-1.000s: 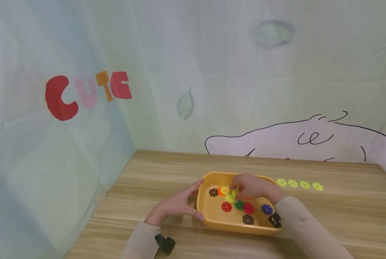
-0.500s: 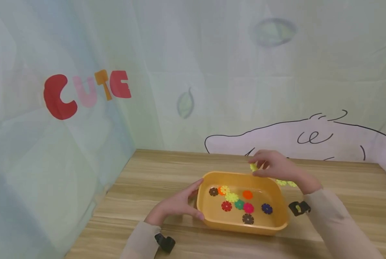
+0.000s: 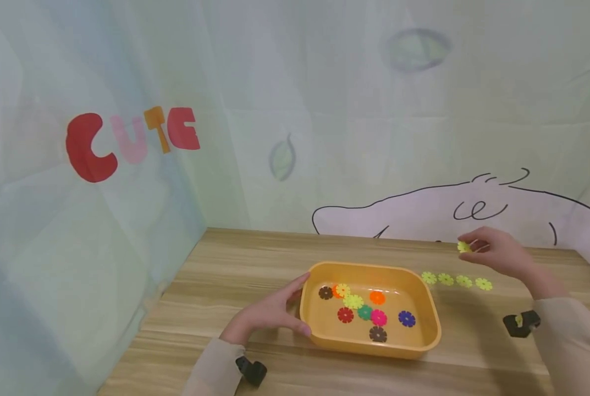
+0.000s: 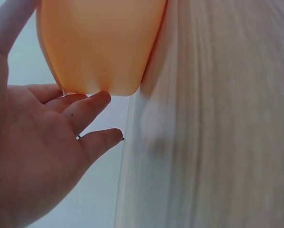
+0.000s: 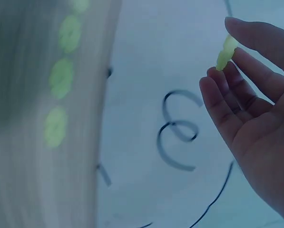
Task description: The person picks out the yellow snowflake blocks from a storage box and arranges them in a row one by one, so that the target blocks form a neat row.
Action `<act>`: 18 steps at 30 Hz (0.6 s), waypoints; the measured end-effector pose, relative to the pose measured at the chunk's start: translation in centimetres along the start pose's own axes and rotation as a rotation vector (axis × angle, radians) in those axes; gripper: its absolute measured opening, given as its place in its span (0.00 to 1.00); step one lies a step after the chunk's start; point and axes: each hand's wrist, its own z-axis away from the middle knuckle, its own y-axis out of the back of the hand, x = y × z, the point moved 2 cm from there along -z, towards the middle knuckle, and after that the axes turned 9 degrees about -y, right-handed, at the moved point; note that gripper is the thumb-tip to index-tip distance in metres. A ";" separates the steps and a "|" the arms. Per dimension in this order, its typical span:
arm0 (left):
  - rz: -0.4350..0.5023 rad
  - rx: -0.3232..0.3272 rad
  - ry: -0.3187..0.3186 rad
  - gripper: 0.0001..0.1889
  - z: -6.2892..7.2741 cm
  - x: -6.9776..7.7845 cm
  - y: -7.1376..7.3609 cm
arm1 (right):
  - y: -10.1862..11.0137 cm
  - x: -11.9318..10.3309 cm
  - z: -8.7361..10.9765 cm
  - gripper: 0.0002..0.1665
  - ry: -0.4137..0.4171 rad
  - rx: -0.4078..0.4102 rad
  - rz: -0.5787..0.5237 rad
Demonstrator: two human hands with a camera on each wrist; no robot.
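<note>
Along the near side of the wooden table (image 3: 225, 264), two pale sleeves (image 3: 213, 367) are seen, each with a black device (image 3: 252, 372) worn at the wrist. The left end of the orange-yellow tray (image 3: 369, 349) is touched by the left hand (image 3: 265, 313), which is spread, its thumb placed at the near left corner and its fingers against the end wall. Inside the tray, flower-shaped discs are scattered: a brown disc (image 3: 378, 334) by the near wall; behind it, a blue disc (image 3: 407, 319) towards the right end, a pink disc (image 3: 379, 318) set against a green disc (image 3: 365, 312), and a red disc (image 3: 345, 315) farther left; then an orange disc (image 3: 377, 297) and, towards the far left corner, a dark disc (image 3: 326, 293). Beyond the tray's far right corner, four lime discs (image 3: 464, 281) are laid in a row near the table's far edge. Above that edge, a yellow-green disc (image 3: 463, 247) is pinched between the thumb and fingertips of the right hand (image 3: 502, 254), held clear of the surface. Past the edge, a pale backdrop (image 3: 324, 82) is marked with a white cartoon animal (image 3: 408, 217) and, leftward, coloured letters (image 3: 93, 148).
</note>
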 end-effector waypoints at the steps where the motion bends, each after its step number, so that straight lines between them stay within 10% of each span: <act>1: -0.002 0.000 0.001 0.60 0.0 0.0 0.0 | 0.0 0.9 0.1 0.27 -0.017 -0.002 0.003; 18: -0.012 0.001 0.026 0.60 0.1 0.1 -0.1 | -1.0 10.4 1.8 0.33 -0.206 -0.085 0.047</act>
